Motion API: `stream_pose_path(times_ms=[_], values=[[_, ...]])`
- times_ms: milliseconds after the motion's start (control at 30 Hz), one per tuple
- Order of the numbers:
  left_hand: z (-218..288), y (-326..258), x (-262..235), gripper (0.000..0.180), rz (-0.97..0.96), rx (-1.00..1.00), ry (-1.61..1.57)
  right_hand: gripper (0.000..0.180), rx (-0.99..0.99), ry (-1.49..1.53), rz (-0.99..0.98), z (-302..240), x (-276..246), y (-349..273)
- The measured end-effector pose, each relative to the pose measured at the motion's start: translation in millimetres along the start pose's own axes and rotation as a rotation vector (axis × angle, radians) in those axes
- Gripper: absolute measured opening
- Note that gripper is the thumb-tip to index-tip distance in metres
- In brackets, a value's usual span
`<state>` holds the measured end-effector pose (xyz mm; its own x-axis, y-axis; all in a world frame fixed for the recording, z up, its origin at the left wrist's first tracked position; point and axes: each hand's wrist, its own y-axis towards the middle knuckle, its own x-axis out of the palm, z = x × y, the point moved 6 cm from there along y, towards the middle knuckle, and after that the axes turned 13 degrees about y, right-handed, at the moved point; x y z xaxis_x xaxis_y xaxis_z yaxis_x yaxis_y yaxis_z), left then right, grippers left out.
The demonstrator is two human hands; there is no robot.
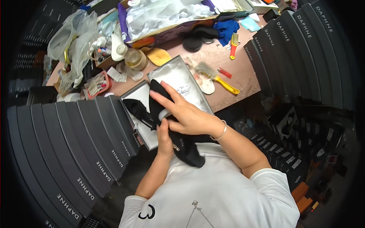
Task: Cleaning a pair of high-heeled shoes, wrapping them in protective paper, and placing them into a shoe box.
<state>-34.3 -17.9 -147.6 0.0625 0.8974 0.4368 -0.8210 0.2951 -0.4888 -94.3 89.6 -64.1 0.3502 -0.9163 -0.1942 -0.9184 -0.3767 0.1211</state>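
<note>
Both my hands are on a black shoe [187, 152] with a small gold-coloured buckle, held over an open grey shoebox [197, 93] lined with white paper. My left hand [164, 140] grips it from the left side, thumb upward. My right hand [190, 116] lies across it from the right, its index and middle fingers stretched along the dark far part. Something pale shows between the hands, perhaps the shoe's inside. Another black shoe part [137, 110] lies over the box's left half; whether it is joined to the held shoe I cannot tell.
Dark shoeboxes stand in rows at left [76, 152] and right [300, 57]. On the pink table [243, 85] lie a yellow-handled brush [218, 79], a red lighter [224, 72], a glass jar [135, 59] and a yellow sponge [158, 56]. Behind sits a purple carton [123, 22] of white paper.
</note>
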Motion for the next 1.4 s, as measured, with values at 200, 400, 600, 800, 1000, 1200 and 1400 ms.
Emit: stream_pose_path(times_ms=[200, 400, 600, 800, 1000, 1200, 1400], values=[[-1.3, 5.7, 10.7, 0.076, -0.01, -0.105, 0.092, 0.082, 0.106, 0.371, -0.006, 34.8, -18.8, 3.5], [45.7, 11.5, -52.5, 0.098, 0.11, 0.015, -0.046, 0.018, 0.42, -0.023, 0.405, 117.8, -136.1, -55.5], [33.4, 15.5, -36.8, 0.108, 0.122, -0.108, -0.07, 0.027, 0.097, -0.558, 0.013, 115.6, -22.3, 8.8], [9.6, 22.7, -27.6, 0.098, 0.106, -0.127, -0.122, 0.027, 0.083, -0.381, 0.084, 106.6, -20.4, 5.3], [7.1, 21.9, -6.9, 0.075, 0.112, -0.071, -0.081, 0.037, -0.162, -0.311, -0.04, 36.0, 9.6, 7.7], [9.4, 14.3, -6.1, 0.073, -0.02, -0.118, -0.093, 0.036, -0.179, -0.224, 0.004, 10.5, 10.7, -7.0], [-6.9, 16.4, 6.1, 0.087, -0.072, -0.125, 0.05, 0.067, -0.018, -0.068, 0.297, 29.3, -22.5, -10.5]])
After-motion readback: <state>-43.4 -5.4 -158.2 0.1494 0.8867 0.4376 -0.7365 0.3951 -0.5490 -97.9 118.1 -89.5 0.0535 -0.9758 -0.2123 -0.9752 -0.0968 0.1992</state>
